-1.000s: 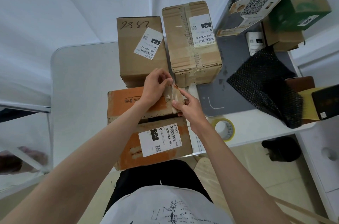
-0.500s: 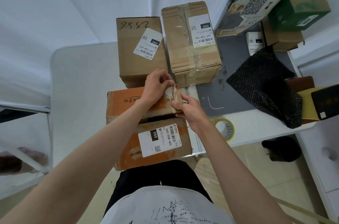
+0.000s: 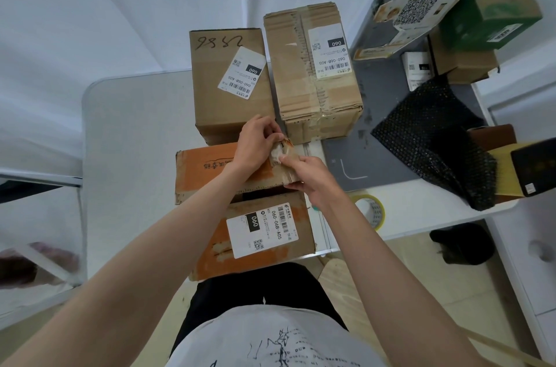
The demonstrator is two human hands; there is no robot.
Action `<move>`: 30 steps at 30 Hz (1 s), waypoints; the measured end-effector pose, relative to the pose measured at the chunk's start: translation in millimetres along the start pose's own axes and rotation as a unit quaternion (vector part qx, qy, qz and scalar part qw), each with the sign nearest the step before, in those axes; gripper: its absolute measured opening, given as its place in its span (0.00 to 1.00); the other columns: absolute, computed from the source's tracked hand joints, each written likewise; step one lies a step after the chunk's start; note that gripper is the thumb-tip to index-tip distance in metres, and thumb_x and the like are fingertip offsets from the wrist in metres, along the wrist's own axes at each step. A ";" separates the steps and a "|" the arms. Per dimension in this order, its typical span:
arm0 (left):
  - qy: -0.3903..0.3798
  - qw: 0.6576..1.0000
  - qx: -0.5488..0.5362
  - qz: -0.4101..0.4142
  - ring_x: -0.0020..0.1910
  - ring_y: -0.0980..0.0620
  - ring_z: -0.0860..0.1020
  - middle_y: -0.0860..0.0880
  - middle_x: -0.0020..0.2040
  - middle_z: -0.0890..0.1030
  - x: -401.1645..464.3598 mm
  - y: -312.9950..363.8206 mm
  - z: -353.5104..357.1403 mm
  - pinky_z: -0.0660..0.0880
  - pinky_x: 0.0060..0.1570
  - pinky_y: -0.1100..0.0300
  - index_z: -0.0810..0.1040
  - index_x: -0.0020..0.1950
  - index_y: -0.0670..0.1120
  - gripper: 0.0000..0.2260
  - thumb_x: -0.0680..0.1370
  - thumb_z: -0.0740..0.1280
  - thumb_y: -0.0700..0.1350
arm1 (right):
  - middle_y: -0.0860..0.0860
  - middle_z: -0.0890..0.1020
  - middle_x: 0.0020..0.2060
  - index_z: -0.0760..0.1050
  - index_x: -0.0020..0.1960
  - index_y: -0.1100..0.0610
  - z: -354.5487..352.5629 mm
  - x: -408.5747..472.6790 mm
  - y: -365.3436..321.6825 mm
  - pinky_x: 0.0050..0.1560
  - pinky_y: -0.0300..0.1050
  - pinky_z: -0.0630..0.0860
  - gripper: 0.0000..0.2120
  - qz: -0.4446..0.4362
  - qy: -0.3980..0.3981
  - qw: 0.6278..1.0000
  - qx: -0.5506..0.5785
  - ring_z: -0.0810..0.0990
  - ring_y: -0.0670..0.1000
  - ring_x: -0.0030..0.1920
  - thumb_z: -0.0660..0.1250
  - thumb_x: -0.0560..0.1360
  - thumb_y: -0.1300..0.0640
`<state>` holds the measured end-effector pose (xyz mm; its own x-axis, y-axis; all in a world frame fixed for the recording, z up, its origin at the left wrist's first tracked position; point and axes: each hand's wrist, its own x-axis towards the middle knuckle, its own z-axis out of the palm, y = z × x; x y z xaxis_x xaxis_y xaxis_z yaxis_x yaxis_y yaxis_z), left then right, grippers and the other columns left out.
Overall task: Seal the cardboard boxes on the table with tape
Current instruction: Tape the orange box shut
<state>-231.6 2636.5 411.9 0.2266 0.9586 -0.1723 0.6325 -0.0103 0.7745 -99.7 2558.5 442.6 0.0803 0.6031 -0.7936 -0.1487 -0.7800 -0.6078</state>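
The left half of the table (image 3: 126, 138) lies bare, giving open passage beside the orange box (image 3: 210, 168). Two brown boxes (image 3: 228, 87) stand touching behind it, blocking the far side. To the right, a tape roll (image 3: 371, 211) and black mesh bag (image 3: 436, 138) crowd the surface.

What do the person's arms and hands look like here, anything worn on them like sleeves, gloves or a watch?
Both arms are bare along all that shows, with no sleeve reaching the forearms. The left hand and right hand have no gloves, and no watch, band or ring is visible on the wrists or fingers that show. The only clothing in view is a white printed T-shirt and black trousers.
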 end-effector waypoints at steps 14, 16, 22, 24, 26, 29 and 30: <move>0.005 0.998 -0.049 -0.034 0.41 0.58 0.79 0.55 0.39 0.82 5.4 1.6 -10.0 0.76 0.49 0.59 0.87 0.42 0.48 0.01 0.72 0.78 0.43 | 0.52 0.86 0.37 0.80 0.51 0.58 11.3 13.3 -9.7 0.32 0.39 0.78 0.11 0.004 0.035 0.999 -0.006 0.85 0.48 0.35 0.66 0.82 0.51; 0.005 0.998 -0.048 -0.041 0.43 0.57 0.80 0.55 0.39 0.83 5.4 0.9 -10.6 0.77 0.50 0.57 0.88 0.42 0.49 0.01 0.72 0.78 0.44 | 0.53 0.86 0.38 0.80 0.53 0.59 12.2 15.2 -8.7 0.32 0.40 0.78 0.11 0.018 0.040 0.999 0.012 0.85 0.49 0.34 0.66 0.82 0.52; -0.008 0.997 -0.023 -0.079 0.47 0.53 0.77 0.55 0.44 0.79 9.2 -2.3 -10.6 0.74 0.47 0.55 0.87 0.44 0.53 0.05 0.71 0.79 0.51 | 0.53 0.87 0.38 0.81 0.51 0.57 5.9 19.6 -4.6 0.50 0.51 0.82 0.08 0.056 0.018 0.997 0.047 0.86 0.53 0.42 0.69 0.79 0.53; -0.016 0.997 -0.026 -0.075 0.47 0.54 0.78 0.57 0.43 0.80 8.6 -2.2 -8.9 0.76 0.49 0.53 0.87 0.43 0.53 0.03 0.72 0.78 0.51 | 0.52 0.87 0.37 0.80 0.51 0.57 4.6 20.4 -5.0 0.49 0.51 0.83 0.08 0.059 0.017 0.997 0.053 0.86 0.54 0.42 0.69 0.79 0.53; -0.018 0.997 -0.030 -0.071 0.47 0.56 0.79 0.57 0.42 0.81 7.7 -1.8 -8.3 0.78 0.50 0.52 0.86 0.43 0.53 0.02 0.73 0.78 0.50 | 0.52 0.87 0.37 0.80 0.51 0.57 4.5 20.9 -4.9 0.46 0.49 0.83 0.08 0.061 0.016 0.996 0.056 0.86 0.53 0.42 0.69 0.79 0.53; -0.020 0.997 -0.033 -0.067 0.46 0.57 0.80 0.55 0.43 0.83 8.8 -1.8 -8.6 0.79 0.51 0.54 0.87 0.44 0.51 0.03 0.73 0.78 0.48 | 0.52 0.87 0.37 0.80 0.52 0.56 4.7 22.3 -5.1 0.46 0.49 0.83 0.08 0.060 0.010 0.997 0.047 0.86 0.52 0.41 0.68 0.80 0.51; -0.019 0.997 -0.033 -0.067 0.45 0.58 0.80 0.55 0.43 0.84 9.7 -1.8 -8.8 0.79 0.51 0.54 0.87 0.44 0.51 0.03 0.73 0.78 0.48 | 0.51 0.87 0.37 0.80 0.52 0.56 4.7 22.7 -5.2 0.46 0.48 0.82 0.09 0.057 0.009 0.998 0.039 0.86 0.52 0.41 0.68 0.80 0.51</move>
<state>-237.1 2648.3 414.2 0.1726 0.9385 -0.2990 0.6098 0.1366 0.7807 -101.7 2577.1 427.9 0.0754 0.5069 -0.8587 -0.2340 -0.8281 -0.5094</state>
